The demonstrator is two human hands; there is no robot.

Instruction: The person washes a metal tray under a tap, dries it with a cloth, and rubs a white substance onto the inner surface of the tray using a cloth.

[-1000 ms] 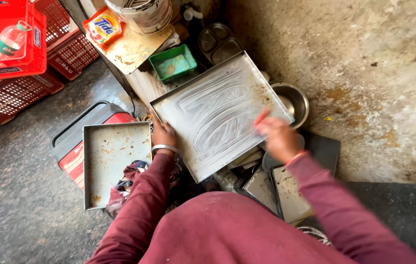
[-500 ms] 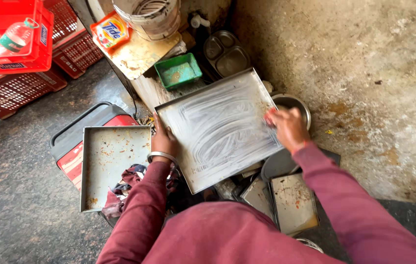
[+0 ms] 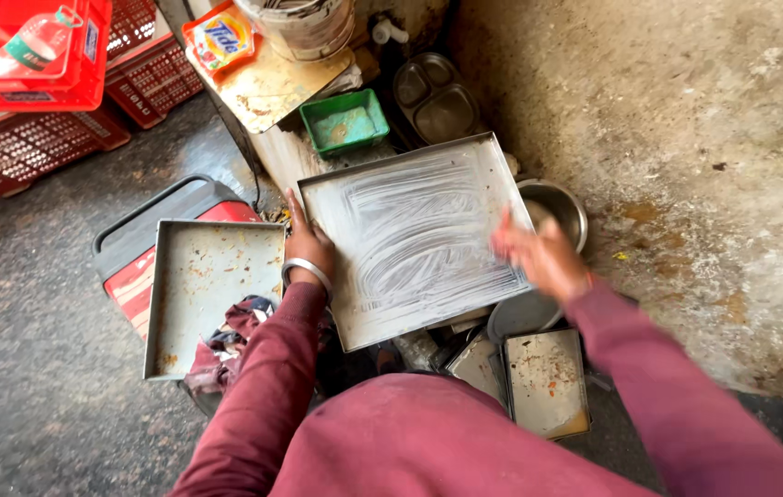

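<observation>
R hand (image 3: 539,258) motion-blurred, grip unclear; red crates (image 3: 33,55) cropped.

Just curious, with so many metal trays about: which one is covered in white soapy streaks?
The large rectangular metal tray held between both hands. The square tray left of it and the small tray below show only crumbs and stains.

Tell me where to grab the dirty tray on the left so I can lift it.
Take the dirty tray by its raised rim on the near-left long edge, coming from the open floor side. That edge is free; the right edge is crowded by the left hand and soapy tray.
</observation>
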